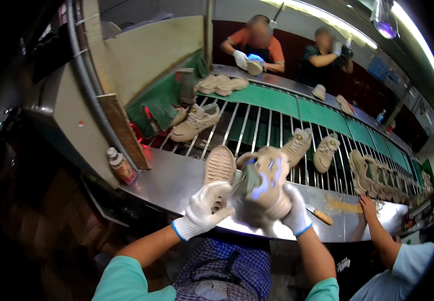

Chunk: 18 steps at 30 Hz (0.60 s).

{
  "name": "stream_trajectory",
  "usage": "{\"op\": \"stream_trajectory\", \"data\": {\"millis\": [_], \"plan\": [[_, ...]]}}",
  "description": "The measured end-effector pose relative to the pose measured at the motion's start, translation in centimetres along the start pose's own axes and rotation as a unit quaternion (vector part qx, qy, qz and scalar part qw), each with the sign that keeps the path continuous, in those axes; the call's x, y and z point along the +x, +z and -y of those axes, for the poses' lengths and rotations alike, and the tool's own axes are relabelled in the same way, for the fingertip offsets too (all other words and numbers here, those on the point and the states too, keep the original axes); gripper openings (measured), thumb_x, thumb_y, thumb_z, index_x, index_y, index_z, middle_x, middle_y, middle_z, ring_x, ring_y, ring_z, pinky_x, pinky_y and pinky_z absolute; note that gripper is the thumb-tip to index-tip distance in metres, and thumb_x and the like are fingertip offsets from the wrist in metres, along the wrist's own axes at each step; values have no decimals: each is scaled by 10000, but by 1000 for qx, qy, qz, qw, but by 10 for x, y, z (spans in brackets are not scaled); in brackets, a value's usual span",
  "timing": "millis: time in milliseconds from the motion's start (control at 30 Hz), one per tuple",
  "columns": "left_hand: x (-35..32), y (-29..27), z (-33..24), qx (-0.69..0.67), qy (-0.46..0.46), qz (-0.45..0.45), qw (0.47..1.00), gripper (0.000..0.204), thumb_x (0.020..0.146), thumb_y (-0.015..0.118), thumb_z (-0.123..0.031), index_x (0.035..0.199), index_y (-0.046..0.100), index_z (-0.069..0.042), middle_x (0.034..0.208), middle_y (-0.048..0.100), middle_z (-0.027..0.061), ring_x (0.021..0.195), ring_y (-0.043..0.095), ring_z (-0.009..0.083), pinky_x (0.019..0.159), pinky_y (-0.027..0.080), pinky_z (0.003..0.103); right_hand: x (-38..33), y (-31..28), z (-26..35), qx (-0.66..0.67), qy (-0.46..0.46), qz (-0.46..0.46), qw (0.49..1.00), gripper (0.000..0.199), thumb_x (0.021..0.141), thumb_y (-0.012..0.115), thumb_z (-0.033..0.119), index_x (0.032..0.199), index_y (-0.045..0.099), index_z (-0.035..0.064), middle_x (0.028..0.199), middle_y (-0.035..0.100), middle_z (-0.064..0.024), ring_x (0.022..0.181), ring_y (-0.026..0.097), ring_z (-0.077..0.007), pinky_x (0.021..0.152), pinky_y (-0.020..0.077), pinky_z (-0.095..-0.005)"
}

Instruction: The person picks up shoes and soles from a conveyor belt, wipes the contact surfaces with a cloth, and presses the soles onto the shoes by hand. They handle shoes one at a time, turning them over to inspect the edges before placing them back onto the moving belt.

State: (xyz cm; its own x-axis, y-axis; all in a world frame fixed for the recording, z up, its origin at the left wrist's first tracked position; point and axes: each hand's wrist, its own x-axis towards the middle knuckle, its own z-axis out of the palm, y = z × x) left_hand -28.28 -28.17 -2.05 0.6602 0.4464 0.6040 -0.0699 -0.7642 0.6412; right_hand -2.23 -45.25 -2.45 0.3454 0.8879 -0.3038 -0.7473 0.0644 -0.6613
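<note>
The left hand, in a white glove with a blue cuff, holds a tan sole upright over the near edge of the metal counter. Its fingers bend across the lower part of the sole and its thumb lies below — pinching the piece between them, with the ridged face turned toward the camera. The right hand, gloved the same way, grips a tan shoe with lilac-blue patches by its right side. Those fingers are mostly hidden behind the shoe, and the shoe itself is blurred, so I cannot tell whether they are spread or pressed together. The shoe is in the air, just to the right of the sole, in front of the rack of metal bars.

To the right of the right hand, a wooden-handled tool lies on the counter. Farther right, a co-worker's bare hand rests at the counter, near a close row of shoes. Another tan shoe sits alone on the bars, and a laced shoe stands at their left end. A bottle is at the counter's left end. Across the green belt, a person in orange sleeves handles a shoe — white glove on one hand.
</note>
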Motion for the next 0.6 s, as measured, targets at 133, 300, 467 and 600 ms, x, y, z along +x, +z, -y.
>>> {"op": "stream_trajectory", "data": {"millis": [133, 300, 467, 600], "plan": [[-28, -34, 25, -31, -212, -44, 976, 590, 884, 851, -164, 1390, 615, 28, 1397, 658, 208, 1304, 654, 304, 1130, 523, 424, 89, -6, 61, -107, -119, -59, 985, 654, 1013, 687, 447, 1502, 538, 38, 1380, 674, -154, 1226, 676, -299, 1000, 572, -451], [-65, -63, 78, -55, -329, -126, 934, 568, 951, 797, -118, 1439, 562, 56, 1440, 631, 217, 1348, 620, 316, 1164, 496, 431, 134, -44, 40, -601, -339, -247, 681, 589, 972, 735, 348, 1432, 609, 2, 1314, 679, -208, 1194, 691, -296, 1033, 542, -414], [-47, -75, 121, -89, -384, -174, 903, 553, 976, 779, -145, 1444, 551, 43, 1405, 648, 176, 1288, 634, 264, 1103, 521, 396, 98, -39, -47, -710, -315, -245, 580, 438, 957, 697, 211, 1359, 637, 49, 1239, 657, -205, 1097, 675, -367, 979, 543, -453], [-17, -65, 185, -171, -428, -276, 843, 493, 1029, 713, -213, 1454, 556, -19, 1178, 677, 77, 914, 659, 157, 826, 565, 303, 89, -24, -60, -678, -374, -152, 614, 238, 926, 729, 166, 1130, 729, 43, 1033, 706, -167, 908, 709, -354, 850, 577, -446]]}}
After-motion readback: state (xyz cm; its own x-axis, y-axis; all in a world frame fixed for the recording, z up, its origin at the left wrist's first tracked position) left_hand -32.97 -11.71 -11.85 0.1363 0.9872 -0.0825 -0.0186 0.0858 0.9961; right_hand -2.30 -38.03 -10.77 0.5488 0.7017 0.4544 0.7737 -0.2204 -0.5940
